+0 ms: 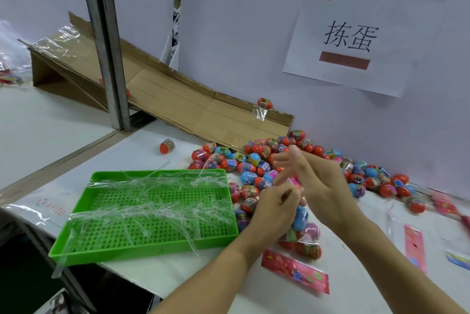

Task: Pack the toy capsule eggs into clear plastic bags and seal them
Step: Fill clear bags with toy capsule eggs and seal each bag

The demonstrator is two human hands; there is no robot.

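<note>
A clear plastic bag point(304, 233) holding several toy capsule eggs lies on the white table in front of me, its pink header card point(295, 271) pointing toward me. My left hand point(276, 208) has curled fingers that grip the bag's upper end. Just above and to the right of it, my right hand point(315, 181) is motion-blurred, with its fingers spread and thumb raised; nothing shows between them. A heap of loose capsule eggs point(254, 163), red, blue and pink, is piled behind both hands against the white partition.
A green perforated tray point(76, 250) on the left holds several clear plastic strips. A cardboard ramp point(178, 102) slopes down to the heap, one egg point(264, 103) at its edge and another egg point(167, 146) lying alone. More pink cards point(415, 246) lie right. A metal post point(106, 44) stands back left.
</note>
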